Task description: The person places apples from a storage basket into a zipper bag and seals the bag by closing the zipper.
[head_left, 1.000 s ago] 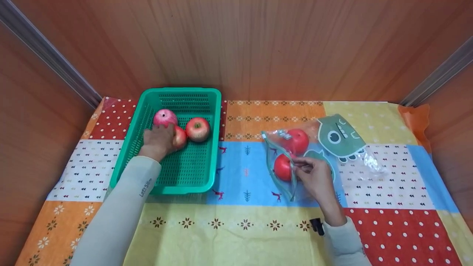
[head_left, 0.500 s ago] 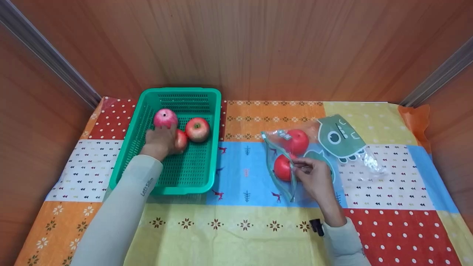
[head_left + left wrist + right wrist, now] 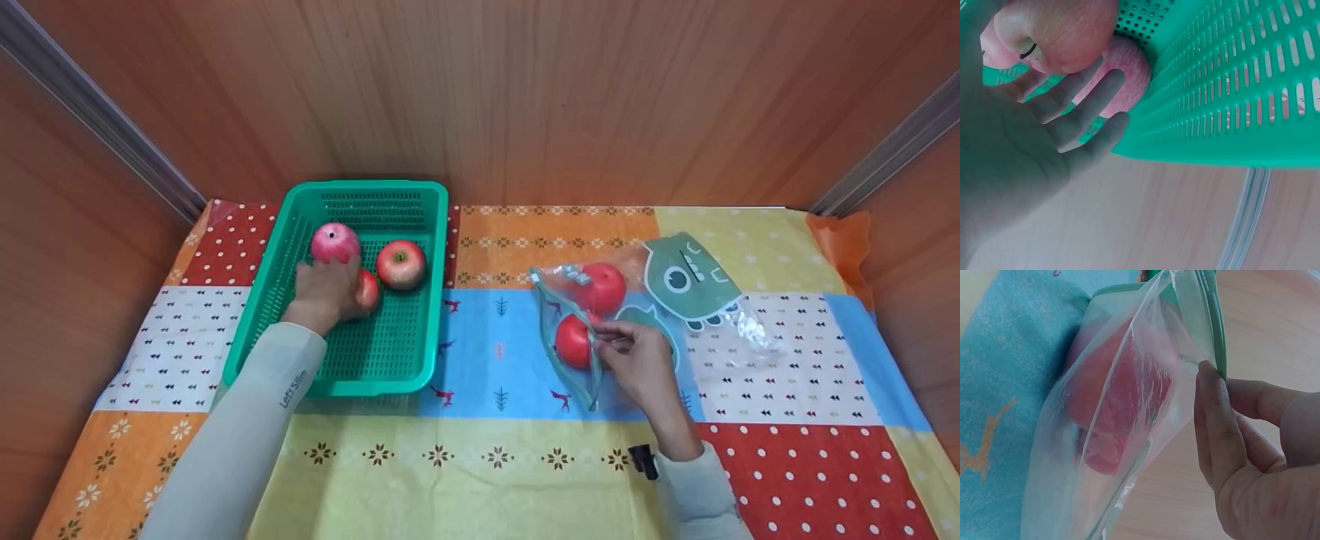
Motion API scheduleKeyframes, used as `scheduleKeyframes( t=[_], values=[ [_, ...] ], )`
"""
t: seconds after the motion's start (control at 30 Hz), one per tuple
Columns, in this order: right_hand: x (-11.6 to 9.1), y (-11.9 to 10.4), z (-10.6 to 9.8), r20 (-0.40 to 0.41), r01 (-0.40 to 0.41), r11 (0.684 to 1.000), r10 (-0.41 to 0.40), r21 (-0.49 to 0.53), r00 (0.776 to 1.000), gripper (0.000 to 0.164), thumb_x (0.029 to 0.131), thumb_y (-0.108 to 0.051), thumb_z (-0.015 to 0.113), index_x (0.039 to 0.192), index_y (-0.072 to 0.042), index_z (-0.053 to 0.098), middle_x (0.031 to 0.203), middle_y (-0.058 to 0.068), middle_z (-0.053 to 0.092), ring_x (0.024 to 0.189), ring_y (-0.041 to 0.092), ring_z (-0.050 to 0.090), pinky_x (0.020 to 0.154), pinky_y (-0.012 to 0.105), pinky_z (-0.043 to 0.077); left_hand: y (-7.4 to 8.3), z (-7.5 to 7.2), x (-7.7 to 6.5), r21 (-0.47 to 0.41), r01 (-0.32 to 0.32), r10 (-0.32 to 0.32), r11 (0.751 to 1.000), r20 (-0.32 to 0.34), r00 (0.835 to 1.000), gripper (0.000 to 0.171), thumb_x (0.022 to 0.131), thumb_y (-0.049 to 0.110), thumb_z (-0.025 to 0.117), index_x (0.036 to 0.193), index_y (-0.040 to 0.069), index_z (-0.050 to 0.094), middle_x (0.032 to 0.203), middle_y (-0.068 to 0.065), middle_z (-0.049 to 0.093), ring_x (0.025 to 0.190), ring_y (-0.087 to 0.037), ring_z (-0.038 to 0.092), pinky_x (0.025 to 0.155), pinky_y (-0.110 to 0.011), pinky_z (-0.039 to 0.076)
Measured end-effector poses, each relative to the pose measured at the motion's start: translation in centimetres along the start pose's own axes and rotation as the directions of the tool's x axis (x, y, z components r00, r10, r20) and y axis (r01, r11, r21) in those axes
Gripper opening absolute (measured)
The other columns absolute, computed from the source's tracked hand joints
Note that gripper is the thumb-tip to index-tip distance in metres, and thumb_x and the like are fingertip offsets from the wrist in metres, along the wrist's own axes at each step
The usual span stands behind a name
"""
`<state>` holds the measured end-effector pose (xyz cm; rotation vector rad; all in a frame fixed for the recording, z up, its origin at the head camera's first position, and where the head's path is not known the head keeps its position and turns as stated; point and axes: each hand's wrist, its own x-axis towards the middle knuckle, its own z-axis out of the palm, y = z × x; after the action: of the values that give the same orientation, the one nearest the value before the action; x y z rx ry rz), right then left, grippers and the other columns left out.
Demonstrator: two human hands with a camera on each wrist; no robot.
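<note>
My left hand (image 3: 325,291) reaches into the green basket (image 3: 440,322) and grips a red apple (image 3: 367,292). In the left wrist view, that apple (image 3: 1061,34) lies between thumb and fingers, its stem showing. Just behind sits a pinker round fruit (image 3: 335,241), close to my fingertips, and a second apple (image 3: 401,264) rests to the right. My right hand (image 3: 643,358) pinches the zip edge of a clear zip bag (image 3: 694,276), holding its mouth apart. Two red round fruits (image 3: 576,341) are inside; in the right wrist view, bag film (image 3: 1067,455) covers them.
A patchwork-patterned cloth (image 3: 480,487) covers the table. Wooden panels (image 3: 555,105) rise at the back and both sides. The basket stands near the back panel, left of the bag. An orange flap (image 3: 844,244) shows at the back right corner.
My left hand has shifted slightly toward me, and the apple in it has come along, away from the pinker fruit. The right hand and bag have stayed put.
</note>
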<state>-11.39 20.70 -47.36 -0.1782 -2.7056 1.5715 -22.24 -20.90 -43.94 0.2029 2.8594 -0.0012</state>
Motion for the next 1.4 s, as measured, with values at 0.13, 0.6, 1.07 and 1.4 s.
scheduleKeyframes(
  t=[0.13, 0.6, 1.07, 1.4],
  values=[
    [-0.1, 0.0, 0.1, -0.003, 0.003, 1.0, -0.003, 0.023, 1.0, 0.025, 0.094, 0.009, 0.069, 0.119, 0.008, 0.076, 0.105, 0.023, 0.076, 0.091, 0.032, 0.077, 0.069, 0.015, 0.057, 0.1, 0.1, -0.5, 0.062, -0.019, 0.021, 0.998, -0.032, 0.999, 0.075, 0.089, 0.031, 0.075, 0.147, -0.006, 0.045, 0.122, -0.037, 0.061, 0.115, -0.057, 0.06, 0.104, -0.07, 0.043],
    [-0.1, -0.1, 0.0, -0.001, -0.008, 1.0, 0.008, 0.021, 1.0, 0.025, 0.094, 0.009, 0.069, 0.119, 0.008, 0.075, 0.104, 0.022, 0.076, 0.091, 0.032, 0.076, 0.069, 0.013, 0.055, 0.6, -0.8, -3.2, 0.096, -0.067, 0.085, 0.993, -0.204, 0.975, 0.09, 0.082, 0.022, 0.089, 0.155, -0.003, 0.042, 0.132, -0.038, 0.058, 0.126, -0.058, 0.056, 0.106, -0.073, 0.045],
    [-0.3, 0.0, 0.0, 0.011, -0.016, 1.0, 0.016, 0.025, 1.0, 0.027, 0.095, 0.009, 0.069, 0.12, 0.008, 0.075, 0.105, 0.022, 0.076, 0.089, 0.031, 0.076, 0.069, 0.016, 0.057, 2.2, -1.2, -5.2, 0.143, -0.092, 0.135, 0.985, -0.331, 0.934, 0.075, 0.079, 0.023, 0.092, 0.139, 0.0, 0.054, 0.129, -0.031, 0.062, 0.12, -0.052, 0.061, 0.1, -0.067, 0.053],
    [-0.4, 0.0, 0.1, 0.004, -0.018, 0.999, 0.018, 0.037, 1.0, 0.025, 0.095, 0.008, 0.07, 0.12, 0.008, 0.075, 0.106, 0.023, 0.076, 0.09, 0.032, 0.077, 0.07, 0.017, 0.059, 3.3, -1.7, -6.2, 0.121, -0.11, 0.15, 0.986, -0.403, 0.903, 0.076, 0.078, 0.028, 0.094, 0.138, 0.0, 0.055, 0.128, -0.031, 0.062, 0.116, -0.052, 0.063, 0.097, -0.067, 0.054]
  ],
)
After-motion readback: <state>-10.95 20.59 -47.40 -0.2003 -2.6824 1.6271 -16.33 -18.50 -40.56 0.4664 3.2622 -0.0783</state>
